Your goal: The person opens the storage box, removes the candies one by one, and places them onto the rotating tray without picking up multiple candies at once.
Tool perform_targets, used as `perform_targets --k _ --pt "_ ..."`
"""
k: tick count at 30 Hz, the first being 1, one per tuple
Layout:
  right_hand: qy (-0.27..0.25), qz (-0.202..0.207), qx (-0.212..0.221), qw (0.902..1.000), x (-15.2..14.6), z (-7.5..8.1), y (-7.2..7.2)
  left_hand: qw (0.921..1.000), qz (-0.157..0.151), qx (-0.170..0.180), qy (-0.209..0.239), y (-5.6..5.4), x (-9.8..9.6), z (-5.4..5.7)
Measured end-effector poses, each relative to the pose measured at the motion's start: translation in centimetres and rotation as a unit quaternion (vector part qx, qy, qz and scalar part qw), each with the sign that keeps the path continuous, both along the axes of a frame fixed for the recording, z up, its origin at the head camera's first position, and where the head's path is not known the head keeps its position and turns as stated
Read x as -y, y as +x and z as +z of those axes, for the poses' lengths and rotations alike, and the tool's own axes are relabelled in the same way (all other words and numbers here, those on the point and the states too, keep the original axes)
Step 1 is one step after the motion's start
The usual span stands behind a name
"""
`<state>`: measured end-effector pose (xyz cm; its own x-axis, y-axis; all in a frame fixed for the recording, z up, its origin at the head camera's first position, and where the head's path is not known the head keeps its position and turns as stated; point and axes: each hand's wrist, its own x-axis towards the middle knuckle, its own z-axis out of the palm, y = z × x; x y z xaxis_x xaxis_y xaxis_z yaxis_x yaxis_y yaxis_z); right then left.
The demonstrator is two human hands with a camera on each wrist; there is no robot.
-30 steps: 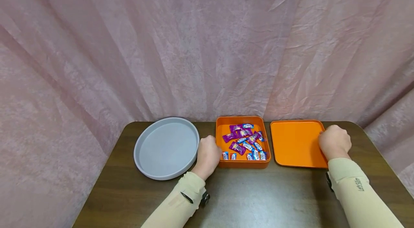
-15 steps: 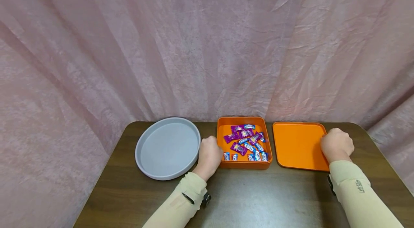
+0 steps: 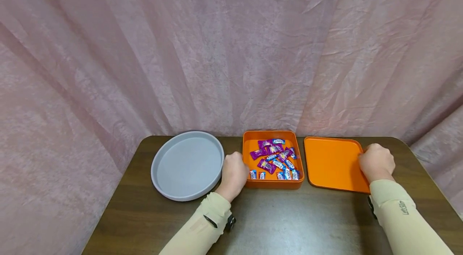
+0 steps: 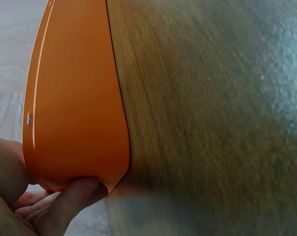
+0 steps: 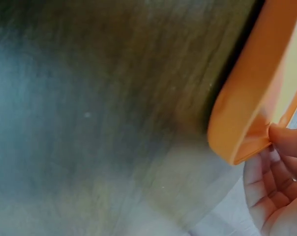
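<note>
Pinkish velvety draped fabric curtain (image 3: 231,50) fills the upper frame and both side edges. Dark brown wood-grain table (image 3: 289,223) across the bottom, glare spot at lower centre. Light grey round shallow tray (image 3: 186,164) lies flat, left of centre in the lower half. Orange square-cornered open box, rounded at the edges, smooth-walled (image 3: 273,184), sits at lower centre, wrapped candies inside. Shallow orange rectangular tray with a low rim (image 3: 334,162) is just beside the box, at lower right, apart from it.

Left hand (image 3: 234,172) at lower centre, between round tray and box; left wrist view shows it grasping the box at a corner, fingers against the outer wall. Right hand (image 3: 377,162) at lower right, pinching the right edge of the orange tray; right wrist view has the thumb on the rim, other fingers curled. Small black wrist device (image 3: 230,221) below the left hand. Purple wrapped candies (image 3: 266,166) mostly upper half of the box; smaller blue-and-white wrapped candies (image 3: 287,173) mostly lower right, some touching.
</note>
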<state>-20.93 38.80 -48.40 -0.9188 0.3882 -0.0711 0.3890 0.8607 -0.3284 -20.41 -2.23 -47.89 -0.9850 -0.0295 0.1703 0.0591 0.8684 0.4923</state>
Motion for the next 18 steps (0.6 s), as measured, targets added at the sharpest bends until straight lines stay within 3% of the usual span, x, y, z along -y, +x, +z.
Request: perform_targets --k 6,11,18 --pt "-0.009 -0.003 -0.017 0.9998 0.4 0.3 0.0 1.0 -0.001 -0.003 -0.003 0.0 0.0 0.0" --pt "-0.011 -0.006 -0.019 0.9997 1.5 1.4 -0.4 1.0 -0.001 -0.005 -0.007 0.0 0.1 0.1" --pt "-0.01 0.025 -0.094 0.9952 4.6 3.7 -0.8 0.9998 -0.004 -0.014 -0.012 0.1 0.1 -0.2"
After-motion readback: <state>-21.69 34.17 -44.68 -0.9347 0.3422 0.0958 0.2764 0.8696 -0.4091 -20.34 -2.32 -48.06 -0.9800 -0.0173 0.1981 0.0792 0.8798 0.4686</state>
